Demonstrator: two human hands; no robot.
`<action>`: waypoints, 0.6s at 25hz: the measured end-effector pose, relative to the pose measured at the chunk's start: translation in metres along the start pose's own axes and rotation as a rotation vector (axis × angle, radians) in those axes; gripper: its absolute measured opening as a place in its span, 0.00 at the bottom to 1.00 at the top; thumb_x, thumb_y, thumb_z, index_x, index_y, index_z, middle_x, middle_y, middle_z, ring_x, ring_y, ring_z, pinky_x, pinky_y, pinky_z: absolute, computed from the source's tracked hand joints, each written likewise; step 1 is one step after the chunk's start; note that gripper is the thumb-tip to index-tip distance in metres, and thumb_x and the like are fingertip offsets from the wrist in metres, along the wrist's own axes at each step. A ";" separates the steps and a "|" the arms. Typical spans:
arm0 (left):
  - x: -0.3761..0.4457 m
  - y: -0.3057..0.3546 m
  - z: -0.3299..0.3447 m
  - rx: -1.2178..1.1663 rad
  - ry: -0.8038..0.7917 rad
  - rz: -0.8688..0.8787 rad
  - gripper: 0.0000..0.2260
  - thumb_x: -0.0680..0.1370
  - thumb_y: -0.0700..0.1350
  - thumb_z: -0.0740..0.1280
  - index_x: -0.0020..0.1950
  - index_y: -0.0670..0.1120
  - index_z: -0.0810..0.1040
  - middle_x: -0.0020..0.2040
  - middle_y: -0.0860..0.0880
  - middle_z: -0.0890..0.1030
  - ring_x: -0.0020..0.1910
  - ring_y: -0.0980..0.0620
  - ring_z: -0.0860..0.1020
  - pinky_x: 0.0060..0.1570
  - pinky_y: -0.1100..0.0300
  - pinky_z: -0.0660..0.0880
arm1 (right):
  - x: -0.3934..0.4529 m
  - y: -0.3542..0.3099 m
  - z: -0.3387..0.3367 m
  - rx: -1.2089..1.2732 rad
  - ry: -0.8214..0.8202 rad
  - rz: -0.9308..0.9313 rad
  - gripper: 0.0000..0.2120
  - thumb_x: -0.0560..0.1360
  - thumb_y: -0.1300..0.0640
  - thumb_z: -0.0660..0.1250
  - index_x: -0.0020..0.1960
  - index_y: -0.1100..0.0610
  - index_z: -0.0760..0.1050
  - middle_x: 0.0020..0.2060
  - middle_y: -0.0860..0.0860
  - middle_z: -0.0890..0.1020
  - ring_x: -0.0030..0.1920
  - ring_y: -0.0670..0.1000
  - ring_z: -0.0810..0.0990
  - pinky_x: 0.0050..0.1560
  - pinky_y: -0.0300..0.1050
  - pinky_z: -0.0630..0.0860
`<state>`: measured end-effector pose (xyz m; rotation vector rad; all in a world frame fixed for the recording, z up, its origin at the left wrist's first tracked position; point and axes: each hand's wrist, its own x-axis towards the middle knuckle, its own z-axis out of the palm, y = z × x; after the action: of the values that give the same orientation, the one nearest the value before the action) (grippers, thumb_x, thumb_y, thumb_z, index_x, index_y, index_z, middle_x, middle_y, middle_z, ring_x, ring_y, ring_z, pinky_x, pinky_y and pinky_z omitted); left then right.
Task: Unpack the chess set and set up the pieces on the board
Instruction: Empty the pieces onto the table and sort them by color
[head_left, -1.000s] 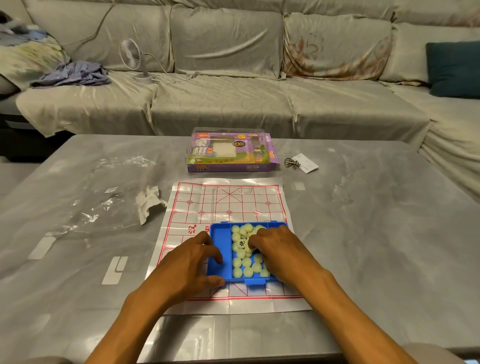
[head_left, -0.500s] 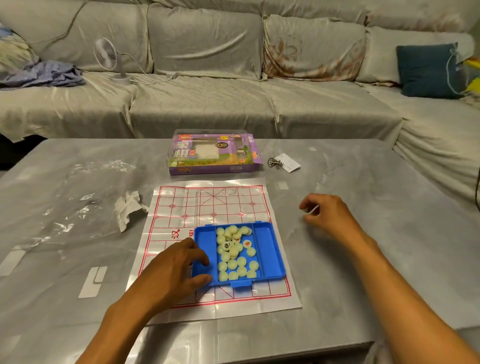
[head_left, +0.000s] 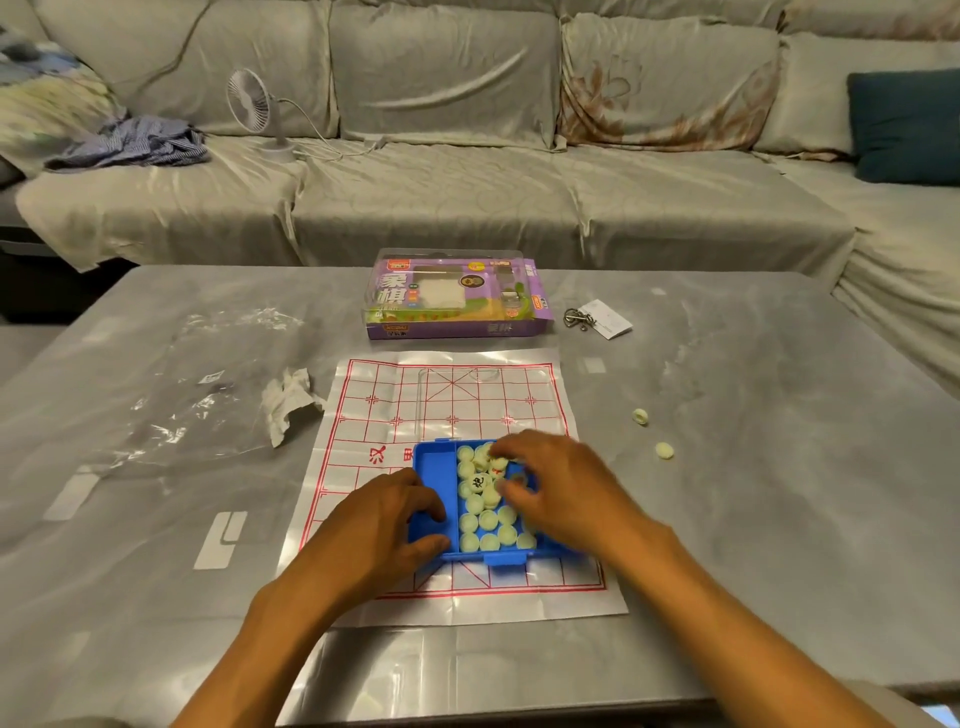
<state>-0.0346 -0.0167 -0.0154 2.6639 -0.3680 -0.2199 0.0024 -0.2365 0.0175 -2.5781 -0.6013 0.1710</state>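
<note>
Right hand (head_left: 556, 488) back over blue tray (head_left: 434, 470) of round pieces (head_left: 488, 519), fingers curled among them, two pieces (head_left: 640, 416) now on bench (head_left: 753, 467), left hand (head_left: 384, 530) gripping tray, purple box (head_left: 457, 296) behind board (head_left: 374, 415)

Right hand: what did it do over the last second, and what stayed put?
The right hand carried pieces out right, dropped two loose pieces on the table, and returned into the blue tray. The left hand kept holding the tray's left side; the board stayed.

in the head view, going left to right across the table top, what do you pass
clear plastic wrap → crumpled paper → paper chess board → blue tray → two loose pieces on the bare table
</note>
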 end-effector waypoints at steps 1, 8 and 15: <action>0.000 0.001 0.000 -0.005 0.003 -0.005 0.14 0.75 0.59 0.66 0.59 0.58 0.75 0.58 0.59 0.73 0.52 0.59 0.73 0.47 0.69 0.72 | 0.001 -0.008 0.012 -0.079 -0.067 -0.048 0.22 0.79 0.51 0.64 0.71 0.47 0.66 0.69 0.46 0.72 0.65 0.49 0.72 0.62 0.45 0.73; -0.001 0.004 -0.002 0.002 0.010 0.013 0.14 0.76 0.59 0.65 0.59 0.57 0.76 0.57 0.59 0.74 0.50 0.59 0.73 0.44 0.71 0.71 | 0.008 -0.009 0.031 -0.239 -0.138 -0.111 0.23 0.77 0.56 0.65 0.70 0.49 0.65 0.68 0.48 0.69 0.65 0.52 0.68 0.60 0.47 0.73; -0.001 0.002 -0.001 0.005 0.006 0.015 0.14 0.76 0.59 0.65 0.59 0.57 0.76 0.56 0.58 0.74 0.49 0.59 0.73 0.44 0.71 0.71 | 0.010 -0.013 0.032 -0.221 -0.155 -0.089 0.21 0.76 0.57 0.65 0.68 0.49 0.65 0.64 0.49 0.72 0.60 0.52 0.72 0.55 0.46 0.75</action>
<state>-0.0361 -0.0179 -0.0131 2.6655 -0.3877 -0.2070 -0.0010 -0.2085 -0.0042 -2.7610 -0.8321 0.2919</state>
